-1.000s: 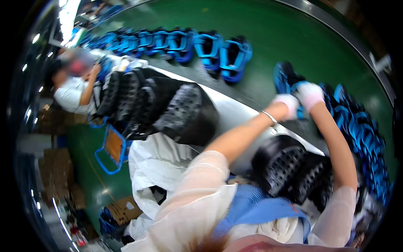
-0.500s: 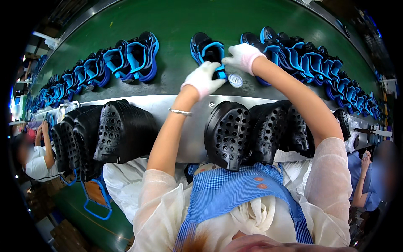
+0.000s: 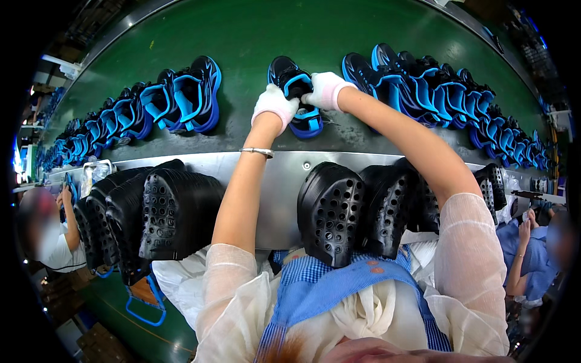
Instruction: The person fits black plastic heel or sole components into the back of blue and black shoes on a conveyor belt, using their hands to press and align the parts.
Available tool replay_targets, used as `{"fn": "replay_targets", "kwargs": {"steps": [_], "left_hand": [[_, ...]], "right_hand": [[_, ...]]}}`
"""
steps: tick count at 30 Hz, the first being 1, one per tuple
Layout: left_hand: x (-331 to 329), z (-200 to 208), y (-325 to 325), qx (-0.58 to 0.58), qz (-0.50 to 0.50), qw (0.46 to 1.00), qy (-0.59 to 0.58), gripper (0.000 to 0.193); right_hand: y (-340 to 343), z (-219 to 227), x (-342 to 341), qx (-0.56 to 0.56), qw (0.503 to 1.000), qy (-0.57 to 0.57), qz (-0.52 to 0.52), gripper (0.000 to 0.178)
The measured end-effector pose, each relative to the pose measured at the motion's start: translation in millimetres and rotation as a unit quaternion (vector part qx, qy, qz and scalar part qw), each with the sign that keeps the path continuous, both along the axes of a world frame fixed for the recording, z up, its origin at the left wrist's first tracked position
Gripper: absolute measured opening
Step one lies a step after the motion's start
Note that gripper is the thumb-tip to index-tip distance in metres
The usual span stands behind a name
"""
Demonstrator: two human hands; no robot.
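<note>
A black and blue sneaker (image 3: 307, 125) lies on the green work surface in front of me, toe away and heel toward me. My white-gloved left hand (image 3: 276, 104) is closed at the left side of its collar. From the right, my gloved right hand (image 3: 325, 91) holds the opposite edge, its fingertips reaching into the opening. Both hands partly cover the shoe's middle; what the fingertips touch inside is hidden.
Rows of similar sneakers stand to the left (image 3: 196, 97) and right (image 3: 387, 91) on the green conveyor surface (image 3: 242, 36). Black perforated shoe-shaped pieces (image 3: 331, 212) line the metal ledge (image 3: 281, 193) near me. Other people work at both sides.
Both hands have closed in around the sneaker's opening, the right moving left and lower. The round silver disc beside the heel no longer shows. The sneaker sits slightly nearer to me.
</note>
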State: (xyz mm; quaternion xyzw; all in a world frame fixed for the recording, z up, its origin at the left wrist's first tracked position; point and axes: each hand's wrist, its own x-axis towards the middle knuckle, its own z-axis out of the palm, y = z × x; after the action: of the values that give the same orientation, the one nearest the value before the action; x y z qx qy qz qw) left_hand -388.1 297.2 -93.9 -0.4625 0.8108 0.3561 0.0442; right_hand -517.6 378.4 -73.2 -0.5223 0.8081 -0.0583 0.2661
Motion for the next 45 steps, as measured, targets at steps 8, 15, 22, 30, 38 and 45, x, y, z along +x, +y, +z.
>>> {"fn": "replay_targets", "kwargs": {"steps": [8,15,22,30,38,45], "left_hand": [[-5,4,12,-0.054,0.021,0.998,-0.039,0.054],[-3,8,22,-0.08,0.011,0.996,-0.041,0.041],[5,5,45,-0.14,0.025,0.99,0.013,0.034],[42,4,56,-0.273,-0.033,0.946,0.174,0.02],[66,9,67,-0.373,-0.105,0.905,0.176,0.051],[61,9,73,-0.419,-0.123,0.871,0.226,0.043]], "right_hand": [[5,-22,4,-0.006,1.0,0.001,-0.006,0.034],[10,-18,5,-0.009,1.0,-0.015,-0.023,0.039],[33,21,-19,0.064,0.992,-0.018,0.103,0.046],[50,54,-38,-0.245,0.969,0.001,-0.018,0.052],[30,60,-29,-0.281,0.958,-0.04,-0.049,0.056],[54,69,-28,-0.306,0.95,-0.041,-0.052,0.045]]}}
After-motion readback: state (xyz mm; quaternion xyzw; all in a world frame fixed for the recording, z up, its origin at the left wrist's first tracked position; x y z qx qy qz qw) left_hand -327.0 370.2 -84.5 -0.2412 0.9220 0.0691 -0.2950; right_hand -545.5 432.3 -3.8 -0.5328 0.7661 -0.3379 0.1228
